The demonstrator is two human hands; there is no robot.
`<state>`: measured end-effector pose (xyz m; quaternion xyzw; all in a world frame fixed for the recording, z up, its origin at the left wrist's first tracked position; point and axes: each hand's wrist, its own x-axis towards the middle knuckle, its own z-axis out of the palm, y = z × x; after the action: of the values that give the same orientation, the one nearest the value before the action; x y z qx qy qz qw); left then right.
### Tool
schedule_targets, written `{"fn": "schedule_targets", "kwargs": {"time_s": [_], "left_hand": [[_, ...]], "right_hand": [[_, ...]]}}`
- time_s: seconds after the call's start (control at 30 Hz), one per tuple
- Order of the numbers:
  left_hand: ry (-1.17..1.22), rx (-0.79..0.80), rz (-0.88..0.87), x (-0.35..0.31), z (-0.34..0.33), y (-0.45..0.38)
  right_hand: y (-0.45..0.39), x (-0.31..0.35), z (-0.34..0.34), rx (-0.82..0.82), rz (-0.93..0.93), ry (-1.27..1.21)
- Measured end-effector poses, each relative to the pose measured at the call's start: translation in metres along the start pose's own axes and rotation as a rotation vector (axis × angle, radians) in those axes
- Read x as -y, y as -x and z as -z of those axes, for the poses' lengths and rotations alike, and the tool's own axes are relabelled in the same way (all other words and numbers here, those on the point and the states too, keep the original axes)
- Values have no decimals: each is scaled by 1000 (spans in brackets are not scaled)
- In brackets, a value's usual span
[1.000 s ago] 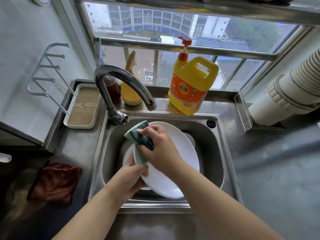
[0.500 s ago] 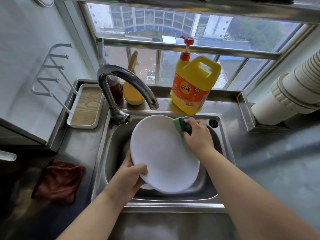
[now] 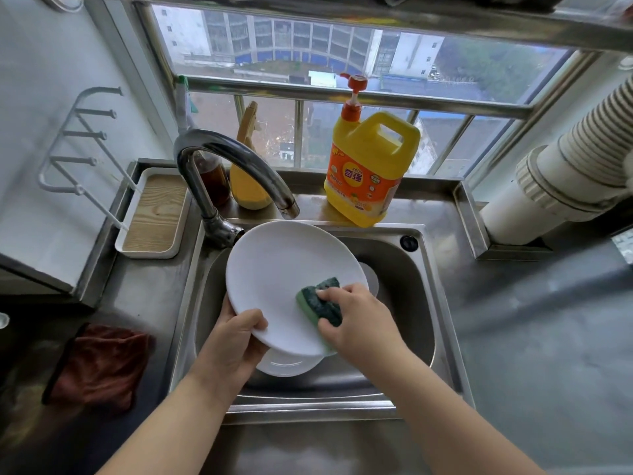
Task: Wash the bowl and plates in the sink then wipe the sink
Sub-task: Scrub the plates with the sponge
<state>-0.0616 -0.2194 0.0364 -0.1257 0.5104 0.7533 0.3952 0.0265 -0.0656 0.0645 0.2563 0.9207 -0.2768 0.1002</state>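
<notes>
White plate (image 3: 274,279) tilted over the sink (image 3: 424,303) | left hand (image 3: 233,351) grips its 7 o'clock rim | right hand (image 3: 356,323) pinches green sponge (image 3: 320,303) onto plate's 4 o'clock | more dishes (image 3: 287,365) beneath | yellow detergent jug (image 3: 370,173) at 1 o'clock.

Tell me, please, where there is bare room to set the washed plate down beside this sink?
The steel counter right of the sink lies bare up to the white pipe. Left is crowded: red cloth, wooden tray. Behind, the detergent jug and bottles fill the ledge.
</notes>
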Motion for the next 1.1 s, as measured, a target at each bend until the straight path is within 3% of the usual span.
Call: {"fn": "schedule_targets", "kwargs": {"time_s": [0.17,0.27,0.47,0.6,0.8,0.93,1.03,1.1], "left_hand": [[51,33,51,-6,13,-7],[63,47,65,-9,19,-8],[-12,142,120,-15,12,2],[-57,215,169,-10,-3,7],[-123,224,195,-3,-16,9],[-162,187,167,0,-12,10],[-177,164,158,3,-10,13],[-170,166,154,4,-9,15]], "right_hand": [[8,-4,12,107,127,-120],[-1,-20,24,163,129,-31],[-37,-52,34,-42,71,80],[-61,-28,27,-234,33,-1],[-55,41,8,-107,223,-270],[-37,51,0,30,382,-285],[-43,42,-1,-10,361,-277],[-55,30,1,-119,300,-247]]}}
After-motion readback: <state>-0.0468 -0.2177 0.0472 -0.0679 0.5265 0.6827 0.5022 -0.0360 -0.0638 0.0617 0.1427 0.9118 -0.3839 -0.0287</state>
